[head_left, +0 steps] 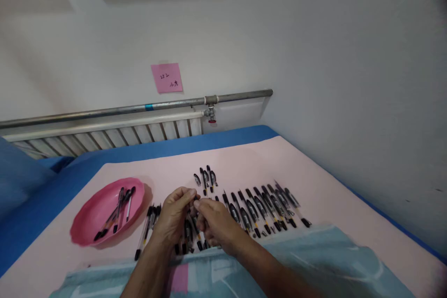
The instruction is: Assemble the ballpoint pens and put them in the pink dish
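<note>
The left hand [175,209] and the right hand [214,219] meet over the middle of the pink tabletop [167,172], fingertips close together. Between them, thumbs and bent fingers pinch a small dark piece [196,198]; most of it is hidden, so exactly what it is cannot be told. The remaining fingers of both hands are curled inward.

Beneath and between the wrists lie dark pens with clear and yellow parts [188,233], partly covered by the hands. Just left of the left forearm, a few long pens [144,233] lie side by side, pointing away toward the far side. To the right of the right hand stretches a long slanting row of black pens and caps [260,212], lying close together, some overlapping. Beyond the hands, a small group of black pen parts [206,179] lies apart from that row.

On the left stands a pink bowl [99,202] with a wavy rim, several dark pens [118,214] lying across its right half. Along the near edge spreads a light blue patterned cloth [314,249]. At the far side, a blue cover [195,144] borders the pink, with a white radiator [104,138] behind it at left.
</note>
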Motion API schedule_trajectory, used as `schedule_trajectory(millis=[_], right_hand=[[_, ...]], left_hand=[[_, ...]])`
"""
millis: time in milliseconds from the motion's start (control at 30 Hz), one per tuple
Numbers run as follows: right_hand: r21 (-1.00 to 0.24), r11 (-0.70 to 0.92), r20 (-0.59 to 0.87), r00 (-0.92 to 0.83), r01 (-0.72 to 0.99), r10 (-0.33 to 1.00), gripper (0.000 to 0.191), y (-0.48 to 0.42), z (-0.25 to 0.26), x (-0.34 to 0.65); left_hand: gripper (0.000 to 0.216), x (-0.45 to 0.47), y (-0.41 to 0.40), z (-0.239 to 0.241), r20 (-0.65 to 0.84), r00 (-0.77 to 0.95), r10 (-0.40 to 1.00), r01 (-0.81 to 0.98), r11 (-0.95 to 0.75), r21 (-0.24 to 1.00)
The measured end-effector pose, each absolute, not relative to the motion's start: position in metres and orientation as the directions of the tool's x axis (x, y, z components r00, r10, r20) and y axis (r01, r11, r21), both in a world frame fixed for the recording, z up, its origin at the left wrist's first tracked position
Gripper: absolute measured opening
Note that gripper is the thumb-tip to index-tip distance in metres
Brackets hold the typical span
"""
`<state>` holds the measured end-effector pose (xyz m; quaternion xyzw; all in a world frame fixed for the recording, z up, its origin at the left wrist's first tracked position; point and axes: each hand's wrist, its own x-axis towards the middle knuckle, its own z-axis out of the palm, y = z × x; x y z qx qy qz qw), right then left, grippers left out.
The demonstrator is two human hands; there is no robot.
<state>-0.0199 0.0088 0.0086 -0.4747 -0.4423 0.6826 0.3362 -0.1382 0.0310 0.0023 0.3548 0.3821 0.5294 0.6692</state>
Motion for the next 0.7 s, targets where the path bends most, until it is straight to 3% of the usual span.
schedule_trajectory(millis=[133,233,300,367,467,533,600,700], right_hand=[[-0.753,-0.556,-0.328,-0.533,-0.351,0.780,0.024,0.004,0.016,-0.019],[-0.681,-0.623,-0.274,-0.654,-0.386,0.705,0.032,0.001,0.019,-0.021],[-0.743,-0.563,-0.276,-0.599,-0.363,0.752,0.031,0.001,0.018,-0.022],[-0.872,-0.397,-0.257,-0.421,-0.288,0.870,0.024,0.003,0.014,-0.023],[-0.994,-0.096,-0.087,-0.159,-0.052,0.983,0.018,0.007,0.007,-0.022],[-0.999,0.019,0.014,-0.104,0.047,0.994,0.015,0.009,0.004,-0.021],[-1.000,0.003,-0.001,-0.126,0.028,0.992,0.015,0.009,0.004,-0.020],[-0.968,-0.199,-0.158,-0.247,-0.153,0.956,0.018,0.006,0.008,-0.021]], left_hand=[[0.012,-0.141,0.028,0.009,-0.098,0.185,0.978,-0.484,0.178,0.857],[0.011,-0.144,0.025,0.012,-0.055,0.223,0.973,-0.523,0.167,0.835],[0.011,-0.145,0.025,0.013,-0.037,0.212,0.977,-0.528,0.146,0.836],[0.010,-0.145,0.027,0.010,-0.040,0.156,0.987,-0.523,0.117,0.845],[0.009,-0.145,0.032,0.005,-0.058,0.060,0.997,-0.530,0.080,0.844],[0.010,-0.143,0.034,0.001,-0.055,0.025,0.998,-0.544,0.060,0.837],[0.010,-0.141,0.034,0.001,-0.041,0.021,0.999,-0.554,0.046,0.831],[0.011,-0.140,0.033,0.003,-0.020,0.055,0.998,-0.588,0.048,0.807]])
